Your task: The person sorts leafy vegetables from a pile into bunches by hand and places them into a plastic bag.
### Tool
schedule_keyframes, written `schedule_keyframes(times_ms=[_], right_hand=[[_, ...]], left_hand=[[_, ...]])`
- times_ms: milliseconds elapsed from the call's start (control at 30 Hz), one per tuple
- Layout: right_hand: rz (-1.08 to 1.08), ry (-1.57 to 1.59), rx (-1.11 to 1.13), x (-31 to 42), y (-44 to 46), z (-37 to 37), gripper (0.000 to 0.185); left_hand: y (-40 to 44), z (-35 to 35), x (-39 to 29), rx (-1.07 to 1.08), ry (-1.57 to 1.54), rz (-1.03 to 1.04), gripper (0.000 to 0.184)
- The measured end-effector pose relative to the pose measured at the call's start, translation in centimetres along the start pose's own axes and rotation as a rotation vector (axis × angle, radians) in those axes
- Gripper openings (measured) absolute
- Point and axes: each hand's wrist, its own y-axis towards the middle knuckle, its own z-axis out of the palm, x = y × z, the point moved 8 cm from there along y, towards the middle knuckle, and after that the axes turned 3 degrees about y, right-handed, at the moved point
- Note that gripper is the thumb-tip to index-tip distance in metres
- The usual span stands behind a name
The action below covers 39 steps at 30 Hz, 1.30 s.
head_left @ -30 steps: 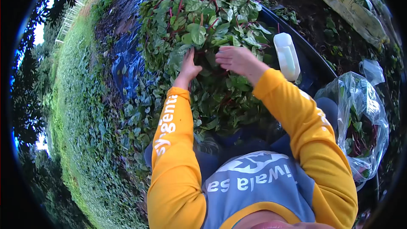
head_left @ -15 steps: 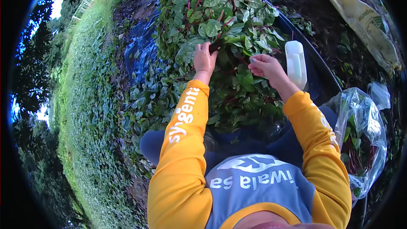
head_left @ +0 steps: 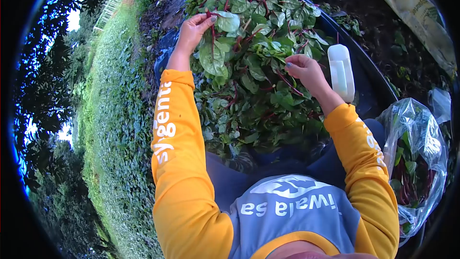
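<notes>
My left hand (head_left: 194,31) is raised over the left edge of a heap of leafy greens. Its thumb and fingers pinch the red stem of a leafy sprig (head_left: 212,57), whose broad green leaves hang below and to the right. Over the right side of the heap, my right hand (head_left: 305,70) is closed, thumb against fingers; whatever it may hold is too small to make out. The pile of red-stemmed greens (head_left: 268,86) spreads under and between both hands.
A white plastic container (head_left: 340,74) stands just right of my right hand. Beyond it runs the dark edge (head_left: 364,50) of a tray or sheet. A clear plastic bag (head_left: 417,158) with greens lies at the right, and a pale sack (head_left: 414,14) at the far right.
My left hand has moved up and left from the heap, and a leafy sprig now shows in its fingers. The right hand has shifted only slightly, along with the view.
</notes>
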Motion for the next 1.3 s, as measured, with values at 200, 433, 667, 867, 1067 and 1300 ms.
schedule_keyframes(times_ms=[200,433,667,867,1067,1300], right_hand=[[-0.077,-0.047,0.064,2.0,-0.5,1.8,0.021],[-0.180,-0.073,0.171,3.4,-0.9,2.5,0.028],[0.078,0.031,0.154,0.3,-0.5,1.6,0.030],[-0.033,-0.184,0.097,0.4,-0.3,1.3,0.030],[0.048,-0.225,0.328,-2.2,-0.4,3.7,0.024],[0.117,-0.216,0.430,-3.2,-1.7,5.7,0.028]], left_hand=[[-0.1,4.7,-1.9,0.048,-0.251,-0.116,0.024],[-5.7,17.2,-1.0,0.448,-0.826,-0.328,0.030],[-7.1,20.2,0.9,0.496,-0.527,-0.422,0.037],[-8.7,20.3,-0.4,0.549,0.328,-0.234,0.087],[-10.6,20.7,1.8,0.850,0.077,-0.283,0.060],[-13.4,19.3,2.1,0.842,-0.018,-0.214,0.056]])
